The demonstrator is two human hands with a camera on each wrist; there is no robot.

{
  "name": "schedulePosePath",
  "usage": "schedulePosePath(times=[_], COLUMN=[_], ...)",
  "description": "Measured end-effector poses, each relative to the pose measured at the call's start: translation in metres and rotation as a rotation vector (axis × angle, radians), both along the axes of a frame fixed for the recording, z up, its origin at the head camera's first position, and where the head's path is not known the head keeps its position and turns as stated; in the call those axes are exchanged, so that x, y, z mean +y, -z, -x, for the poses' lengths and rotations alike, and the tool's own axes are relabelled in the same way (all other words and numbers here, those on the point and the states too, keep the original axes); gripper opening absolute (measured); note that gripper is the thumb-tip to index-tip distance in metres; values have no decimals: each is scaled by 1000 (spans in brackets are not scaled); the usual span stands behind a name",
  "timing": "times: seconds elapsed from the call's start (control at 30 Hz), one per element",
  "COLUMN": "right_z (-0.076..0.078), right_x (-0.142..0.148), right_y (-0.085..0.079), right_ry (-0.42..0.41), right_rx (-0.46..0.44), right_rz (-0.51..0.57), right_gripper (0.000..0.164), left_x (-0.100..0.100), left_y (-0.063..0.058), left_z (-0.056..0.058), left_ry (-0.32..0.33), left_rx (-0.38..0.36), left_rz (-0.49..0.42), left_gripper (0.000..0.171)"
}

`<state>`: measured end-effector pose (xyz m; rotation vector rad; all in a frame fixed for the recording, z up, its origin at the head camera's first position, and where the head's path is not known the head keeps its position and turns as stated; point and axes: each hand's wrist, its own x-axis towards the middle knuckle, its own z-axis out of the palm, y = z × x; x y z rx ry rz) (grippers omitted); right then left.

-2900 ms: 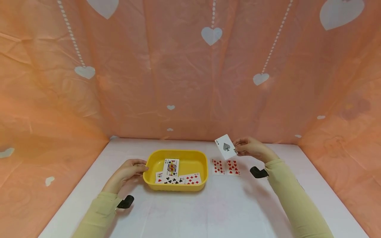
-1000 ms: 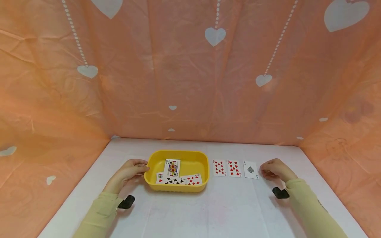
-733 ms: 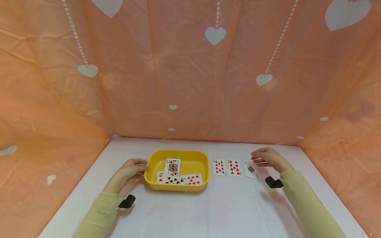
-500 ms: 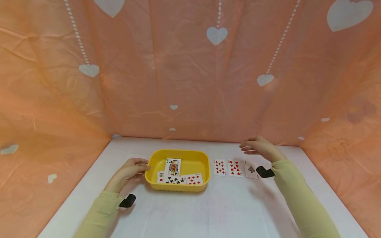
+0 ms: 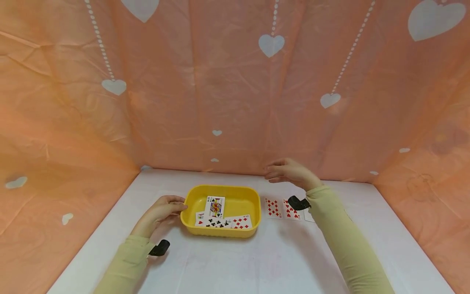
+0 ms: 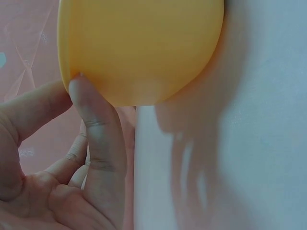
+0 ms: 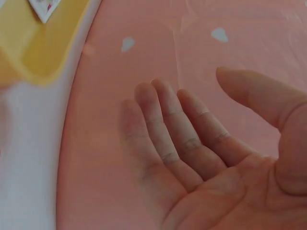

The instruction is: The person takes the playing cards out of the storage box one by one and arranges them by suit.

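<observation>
If the slack, empty right grip [image 5: 293, 171] dips, its sleeve [image 5: 343, 237] could skew cards [image 5: 292, 214] three o'clock of the yellow tray [image 5: 240, 204], which the left grip [image 5: 157, 214] pinches at nine.

1. The tray [image 5: 220, 233] stands on the surface [image 5: 227, 269], with cloth [image 5: 235, 102] behind and on both sides.
2. Inside, along its near wall from left to right: hearts card [image 5: 199, 220], clubs card [image 5: 216, 223], inner diamonds card [image 5: 241, 222].
3. The spade face card [image 5: 215, 207] lies behind the clubs card, in the tray's left half.
4. Right of the tray: outer diamonds card [image 5: 273, 208], then outer hearts card [image 5: 291, 213], then a partly hidden third card [image 5: 309, 216].
5. The left grip [image 5: 160, 213] is at the tray's left end; the right grip [image 5: 291, 172] is above the surface.
</observation>
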<state>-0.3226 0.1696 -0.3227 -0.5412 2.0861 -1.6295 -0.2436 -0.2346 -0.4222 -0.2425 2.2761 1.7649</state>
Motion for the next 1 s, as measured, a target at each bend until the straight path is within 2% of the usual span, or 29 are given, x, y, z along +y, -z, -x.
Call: schedulePosePath(times=[0.23,0.4,0.53,0.67,1.0], right_z=[7,12,14,12,10], right_x=[-40,-65,-81,-95,-123], right_y=[15,34,48,53,68], right_ry=[-55,-109,-149,-182,-248], right_rx=[-47,-100,-107,-124,-132], right_rz=[5,-13,-32,-48,-139], right_gripper=[36,35,36,37,31], left_x=[0,0,2,3,3], left_y=[-1,-1,0,0,1], left_z=[1,2,2,3,3], left_ry=[2,16,9,25,21], left_rx=[4,16,12,36,5], left_rz=[27,39,47,32,18], left_gripper=[41,41,40,40,41])
